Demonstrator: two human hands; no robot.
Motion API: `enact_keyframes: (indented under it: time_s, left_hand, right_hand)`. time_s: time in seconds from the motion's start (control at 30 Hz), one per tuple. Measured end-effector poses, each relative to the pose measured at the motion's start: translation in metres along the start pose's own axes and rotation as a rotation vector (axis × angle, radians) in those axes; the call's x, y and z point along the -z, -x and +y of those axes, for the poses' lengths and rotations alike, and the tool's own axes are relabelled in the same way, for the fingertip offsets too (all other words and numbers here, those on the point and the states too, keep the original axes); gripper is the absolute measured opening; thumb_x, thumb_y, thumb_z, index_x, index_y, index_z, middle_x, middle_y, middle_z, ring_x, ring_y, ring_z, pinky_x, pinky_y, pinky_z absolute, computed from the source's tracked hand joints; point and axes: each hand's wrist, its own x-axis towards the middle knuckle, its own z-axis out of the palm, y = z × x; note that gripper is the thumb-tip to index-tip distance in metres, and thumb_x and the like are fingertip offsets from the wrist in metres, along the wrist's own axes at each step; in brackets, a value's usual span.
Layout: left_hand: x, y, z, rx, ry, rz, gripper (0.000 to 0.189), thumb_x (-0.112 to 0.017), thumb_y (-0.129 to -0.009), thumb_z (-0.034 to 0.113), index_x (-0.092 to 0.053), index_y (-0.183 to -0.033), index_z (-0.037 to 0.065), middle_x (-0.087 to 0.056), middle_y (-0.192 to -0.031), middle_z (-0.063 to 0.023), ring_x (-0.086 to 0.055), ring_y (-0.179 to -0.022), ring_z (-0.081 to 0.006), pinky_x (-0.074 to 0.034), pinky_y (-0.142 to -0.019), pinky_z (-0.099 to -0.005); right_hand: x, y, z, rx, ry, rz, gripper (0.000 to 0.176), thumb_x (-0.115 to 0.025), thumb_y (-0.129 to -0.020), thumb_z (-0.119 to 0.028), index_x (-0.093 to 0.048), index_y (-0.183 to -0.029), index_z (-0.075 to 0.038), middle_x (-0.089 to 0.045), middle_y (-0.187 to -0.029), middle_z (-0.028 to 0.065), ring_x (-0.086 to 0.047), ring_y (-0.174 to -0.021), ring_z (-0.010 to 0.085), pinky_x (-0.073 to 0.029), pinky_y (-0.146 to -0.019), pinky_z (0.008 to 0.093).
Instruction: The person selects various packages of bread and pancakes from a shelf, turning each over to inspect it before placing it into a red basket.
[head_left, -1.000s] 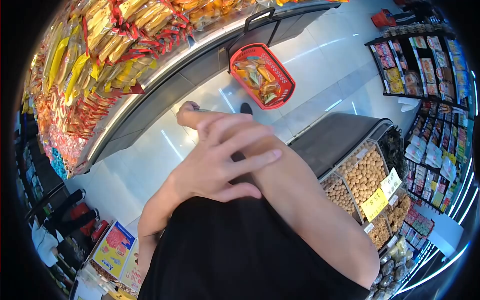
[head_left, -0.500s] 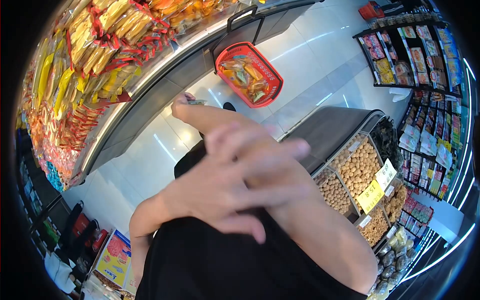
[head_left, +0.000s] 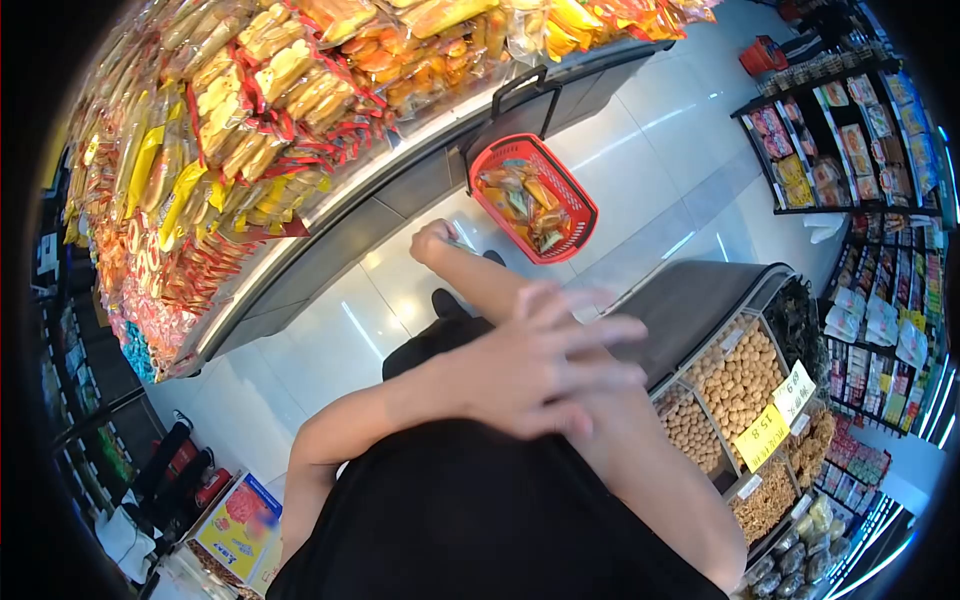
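Observation:
My left hand [head_left: 525, 368] reaches across my right forearm, its fingers spread and slightly blurred, with nothing in its grasp. Beyond it, my right arm stretches forward over the floor, and my right hand [head_left: 433, 242] is closed. A thin, greenish small packet [head_left: 459, 244] sticks out from its fingers, mostly hidden by the hand. Just ahead and to the right of that hand, a red shopping basket [head_left: 580, 192] stands on the floor with its black handle raised. Several wrapped snack packets [head_left: 527, 208] lie inside it.
A display of bagged snacks [head_left: 280, 90] runs along the left and front. On my right is a counter with bins of nuts [head_left: 738, 370] and a yellow price sign [head_left: 762, 437]. Packed shelves [head_left: 840, 140] stand farther right. Someone's dark-clothed legs [head_left: 165, 455] show at lower left.
The view has tilted, so the display, basket and bins sit lower and farther right. My left hand stays spread over the right forearm, less blurred; the packet in my right hand shows less.

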Motion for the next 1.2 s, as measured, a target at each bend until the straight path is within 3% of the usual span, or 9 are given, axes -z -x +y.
enact_keyframes:
  time_s: [0.37, 0.53, 0.6, 0.63, 0.7, 0.73, 0.8, 0.83, 1.2]
  left_hand:
    - [-0.051, 0.121, -0.175, 0.782, -0.312, 0.235, 0.030, -0.053, -0.093, 0.035, -0.070, -0.107, 0.015, -0.056, -0.128, -0.0050, -0.042, -0.125, -0.0292, -0.021, -0.106, -0.0512]
    - [-0.124, 0.274, -0.265, 1.395, -0.103, 0.223, 0.030, -0.056, -0.088, 0.039, -0.072, -0.099, 0.016, -0.065, -0.112, -0.0150, -0.057, -0.111, -0.0357, -0.042, -0.095, -0.0502]
    - [-0.160, 0.360, -0.287, 1.406, -0.183, -0.273, 0.040, -0.048, -0.091, 0.039, -0.068, -0.097, 0.005, -0.065, -0.105, -0.0232, -0.059, -0.104, -0.0403, -0.046, -0.091, -0.0483]
    - [-0.175, 0.394, -0.267, 1.657, 0.042, 0.062, 0.046, -0.046, -0.091, 0.040, -0.066, -0.097, -0.001, -0.063, -0.108, -0.0254, -0.058, -0.106, -0.0411, -0.046, -0.091, -0.0480]
    - [-0.196, 0.439, -0.248, 1.850, 0.009, -0.451, 0.051, -0.048, -0.089, 0.048, -0.066, -0.099, 0.002, -0.064, -0.108, -0.0231, -0.058, -0.106, -0.0405, -0.045, -0.093, -0.0455]
    - [-0.197, 0.448, -0.213, 1.801, 0.176, 0.030, 0.051, -0.049, -0.087, 0.051, -0.067, -0.102, 0.005, -0.065, -0.106, -0.0208, -0.059, -0.107, -0.0381, -0.046, -0.093, -0.0443]
    - [-0.186, 0.433, -0.216, 1.848, 0.188, -0.029, 0.049, -0.050, -0.087, 0.049, -0.067, -0.101, 0.006, -0.067, -0.101, -0.0179, -0.062, -0.102, -0.0366, -0.048, -0.089, -0.0437]
    - [-0.177, 0.418, -0.221, 1.828, 0.164, 0.025, 0.048, -0.051, -0.087, 0.048, -0.067, -0.101, 0.006, -0.067, -0.101, -0.0176, -0.062, -0.101, -0.0361, -0.048, -0.088, -0.0434]
    - [-0.098, 0.263, -0.242, 1.583, -0.080, 0.437, 0.039, -0.057, -0.087, 0.041, -0.067, -0.098, 0.005, -0.069, -0.095, -0.0149, -0.066, -0.093, -0.0319, -0.051, -0.081, -0.0399]
  right_hand:
    - [-0.089, 0.034, 0.072, -0.214, -0.473, 0.357, 0.027, -0.058, -0.086, -0.027, -0.070, -0.103, -0.008, -0.071, -0.099, 0.0132, -0.069, -0.089, 0.0314, -0.055, -0.070, 0.0450]
    - [-0.109, 0.069, 0.131, -0.398, -0.783, 0.380, 0.028, -0.063, -0.080, -0.020, -0.066, -0.101, -0.002, -0.068, -0.100, 0.0183, -0.067, -0.092, 0.0336, -0.055, -0.078, 0.0450]
    - [-0.117, 0.081, 0.155, -0.552, -0.866, 0.286, 0.028, -0.064, -0.080, -0.019, -0.066, -0.101, -0.002, -0.068, -0.098, 0.0188, -0.067, -0.093, 0.0334, -0.055, -0.079, 0.0454]
    - [-0.153, 0.060, 0.169, -0.644, -0.916, 0.329, 0.026, -0.063, -0.081, -0.019, -0.067, -0.101, -0.003, -0.068, -0.098, 0.0192, -0.067, -0.093, 0.0332, -0.055, -0.077, 0.0452]
    - [-0.209, 0.033, 0.193, -0.608, -0.855, 0.405, 0.028, -0.055, -0.086, -0.026, -0.068, -0.101, -0.006, -0.068, -0.100, 0.0180, -0.067, -0.094, 0.0344, -0.046, -0.096, 0.0450]
    - [-0.231, 0.018, 0.206, -0.583, -0.805, 0.444, 0.031, -0.052, -0.088, -0.029, -0.069, -0.101, -0.006, -0.068, -0.099, 0.0177, -0.066, -0.094, 0.0352, -0.040, -0.103, 0.0447]
    - [-0.251, 0.004, 0.229, -0.561, -0.839, 0.288, 0.035, -0.049, -0.090, -0.033, -0.069, -0.103, -0.008, -0.068, -0.099, 0.0159, -0.066, -0.095, 0.0359, -0.029, -0.111, 0.0423]
    - [-0.260, -0.003, 0.239, -0.641, -0.968, 0.264, 0.036, -0.063, -0.082, -0.030, -0.066, -0.108, -0.005, -0.066, -0.104, 0.0232, -0.064, -0.101, 0.0366, -0.052, -0.087, 0.0464]
    - [-0.215, -0.050, 0.284, -0.561, -0.915, 0.060, 0.037, -0.064, -0.085, -0.022, -0.059, -0.115, 0.000, -0.062, -0.116, 0.0228, -0.062, -0.108, 0.0328, -0.053, -0.088, 0.0424]
